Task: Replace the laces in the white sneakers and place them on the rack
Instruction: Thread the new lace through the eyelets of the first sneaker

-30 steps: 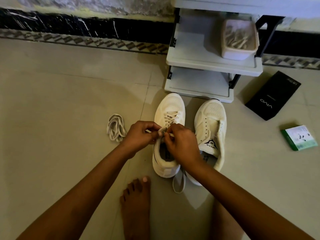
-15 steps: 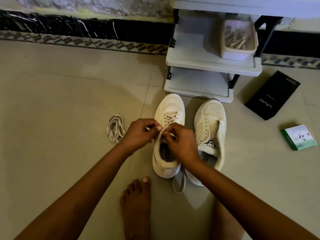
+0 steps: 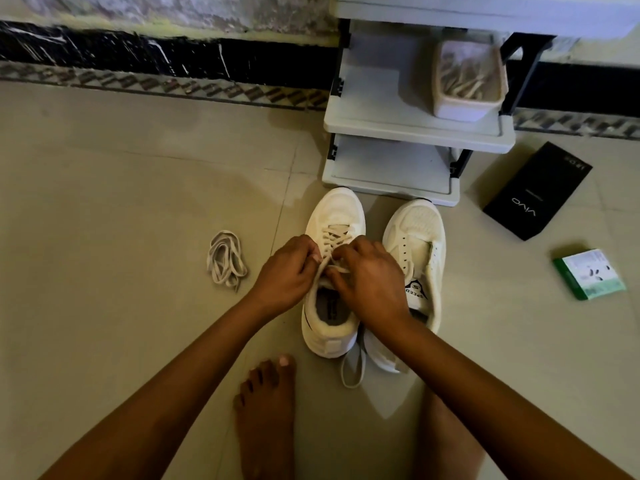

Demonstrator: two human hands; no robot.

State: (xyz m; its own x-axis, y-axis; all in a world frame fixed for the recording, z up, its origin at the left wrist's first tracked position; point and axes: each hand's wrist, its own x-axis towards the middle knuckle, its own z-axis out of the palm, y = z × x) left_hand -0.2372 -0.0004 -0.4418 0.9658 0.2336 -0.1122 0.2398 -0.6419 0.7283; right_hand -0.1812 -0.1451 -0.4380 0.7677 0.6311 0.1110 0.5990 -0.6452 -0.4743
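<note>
1. One loose lace bundle (image 3: 225,259) lies on the floor, left of the shoes.
2. Left hand (image 3: 286,275) and right hand (image 3: 372,275) each pinch the lace (image 3: 334,237) over the left sneaker (image 3: 330,271).
3. The unlaced sneaker (image 3: 417,251) stands just beside it, before the rack (image 3: 412,129).

black box (image 3: 537,191): lies flat on the floor, right of the rack, printed "vivo"
green-and-white box (image 3: 588,274): on the floor, nearer than the black box, apart from it
bare foot (image 3: 266,410): on the tiled floor (image 3: 104,220)
beige tub (image 3: 467,81): holds what may be pale strips, blurred
</note>
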